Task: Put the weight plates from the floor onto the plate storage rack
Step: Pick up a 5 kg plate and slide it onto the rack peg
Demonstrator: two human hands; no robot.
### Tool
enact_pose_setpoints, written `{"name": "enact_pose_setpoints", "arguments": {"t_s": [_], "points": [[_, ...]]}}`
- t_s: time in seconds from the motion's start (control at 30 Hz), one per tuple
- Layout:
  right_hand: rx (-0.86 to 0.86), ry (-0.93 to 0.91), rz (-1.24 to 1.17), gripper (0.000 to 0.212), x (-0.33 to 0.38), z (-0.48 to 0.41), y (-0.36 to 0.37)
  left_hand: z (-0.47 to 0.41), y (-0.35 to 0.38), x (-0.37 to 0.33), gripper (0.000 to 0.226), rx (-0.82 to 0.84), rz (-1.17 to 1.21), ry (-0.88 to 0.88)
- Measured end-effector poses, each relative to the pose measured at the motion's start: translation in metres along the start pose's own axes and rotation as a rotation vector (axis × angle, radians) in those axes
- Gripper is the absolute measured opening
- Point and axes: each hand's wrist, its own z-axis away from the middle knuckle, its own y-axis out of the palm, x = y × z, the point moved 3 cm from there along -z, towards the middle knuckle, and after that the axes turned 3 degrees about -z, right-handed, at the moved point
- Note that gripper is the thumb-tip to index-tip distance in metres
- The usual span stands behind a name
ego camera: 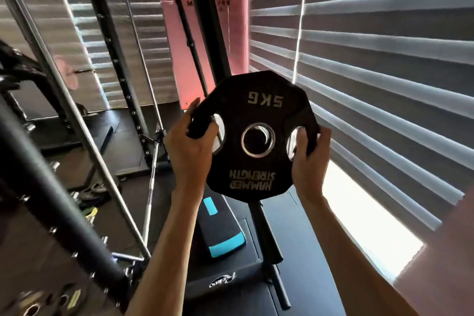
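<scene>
Carrying step in hand: the 5 kg weight plate [259, 110] is off the floor, held upright in the air between both hands at about chest height, its printed face toward the wearer and its lettering upside down.

Left hand [189, 149]: fingers curled round the plate's left rim, through the left grip slot, thumb up along the edge. Right hand [309, 159]: clamped on the right rim, with fingertips showing in the right slot. Both forearms are extended forward and slightly up, wrists roughly level, hands well apart on opposite sides of the plate.

A black upright post [220, 54] runs just beyond the hands, directly behind the plate, and continues below it. Whether it belongs to the storage rack cannot be told, and no peg shows. Below the hands lies a black step platform [220, 236] with blue ends. To the left of the left hand leans a barbell [151, 187], and right of the right hand hang window blinds [384, 59].

Judgement: early to midway for this plate, not yet racked. The next move calls for finding a peg, lining up the centre hole [257, 139] with it and sliding the plate on squarely, keeping both grips until the peg bears the weight.
</scene>
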Motion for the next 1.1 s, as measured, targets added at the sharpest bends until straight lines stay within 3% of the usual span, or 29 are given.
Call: {"name": "enact_pose_setpoints", "arguments": {"t_s": [0.23,0.37,0.53,1.1], "points": [[0.112,0.047,-0.046,0.011,-0.021,-0.010,0.024,-0.003,0.014,0.020,0.053,-0.019,-0.021,0.103],[0.202,0.110,-0.082,0.025,-0.031,-0.026,0.049,-0.025,0.027,0.036,0.069,0.056,-0.159,0.197],[0.193,0.057,-0.030,0.053,-0.052,-0.055,0.077,-0.064,0.046,0.077,0.074,0.148,-0.199,0.168],[0.376,0.094,-0.013,0.057,-0.080,-0.103,0.129,-0.136,0.086,0.151,0.080,0.216,-0.232,0.017]]}}
